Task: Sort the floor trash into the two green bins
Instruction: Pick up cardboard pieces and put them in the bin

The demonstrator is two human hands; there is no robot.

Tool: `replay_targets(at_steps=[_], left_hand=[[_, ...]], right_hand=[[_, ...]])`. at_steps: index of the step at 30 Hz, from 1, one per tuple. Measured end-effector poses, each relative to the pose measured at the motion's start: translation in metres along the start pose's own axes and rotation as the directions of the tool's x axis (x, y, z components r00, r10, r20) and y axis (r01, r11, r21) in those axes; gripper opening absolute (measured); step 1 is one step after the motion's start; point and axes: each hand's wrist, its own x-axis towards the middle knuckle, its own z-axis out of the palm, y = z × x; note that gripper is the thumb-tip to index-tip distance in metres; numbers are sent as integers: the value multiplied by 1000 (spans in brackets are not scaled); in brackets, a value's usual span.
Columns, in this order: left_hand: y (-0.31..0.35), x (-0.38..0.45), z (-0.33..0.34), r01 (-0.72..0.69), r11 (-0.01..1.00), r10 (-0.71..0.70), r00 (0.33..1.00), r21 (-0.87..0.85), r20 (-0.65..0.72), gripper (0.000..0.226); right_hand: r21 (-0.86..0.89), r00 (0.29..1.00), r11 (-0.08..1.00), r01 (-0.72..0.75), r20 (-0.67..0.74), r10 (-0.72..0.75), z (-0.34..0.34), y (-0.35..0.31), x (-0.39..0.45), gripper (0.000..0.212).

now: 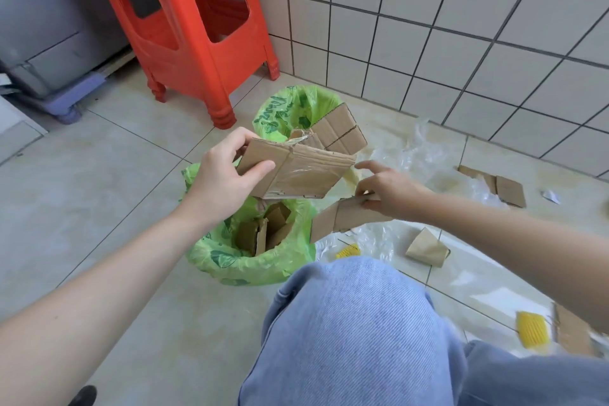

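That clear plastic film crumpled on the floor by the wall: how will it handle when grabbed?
The clear plastic film looks thin and crumpled, so probably floppy and very light. Its glossy surface may slip between fingers, and it could spring back open in the bin.

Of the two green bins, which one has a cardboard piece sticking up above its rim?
The far bin, nearer the red stool: a creased cardboard piece juts above its rim. In the near bin, cardboard sits below the rim.

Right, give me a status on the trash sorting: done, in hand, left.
Done: cardboard pieces sit in the near bin, and another sticks out of the far bin.
In hand: the left hand grips a flat cardboard sheet above the bins; the right hand holds a smaller cardboard strip.
Left: floor cardboard, a folded brown piece, clear plastic film and yellow pieces.
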Motion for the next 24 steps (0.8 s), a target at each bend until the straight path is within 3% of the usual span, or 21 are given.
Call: replay_targets(at_steps=[3,9,18,24], left_hand=[[0,2,3,6,998,-5,1000,-55,17,15],[0,5,1,11,994,-8,1000,-108,23,15],[-14,16,-23,80,997,-82,968,-19,-237,16],[-33,9,-29,193,966,-146,956,174,-254,13]], right_hand=[[88,1000,996,-4,7,3,9,-11,11,25],[205,987,966,-158,23,156,19,-10,21,25],[-46,965,969,-245,90,248,24,26,12,22],[-50,977,976,-211,26,212,8,13,19,22]])
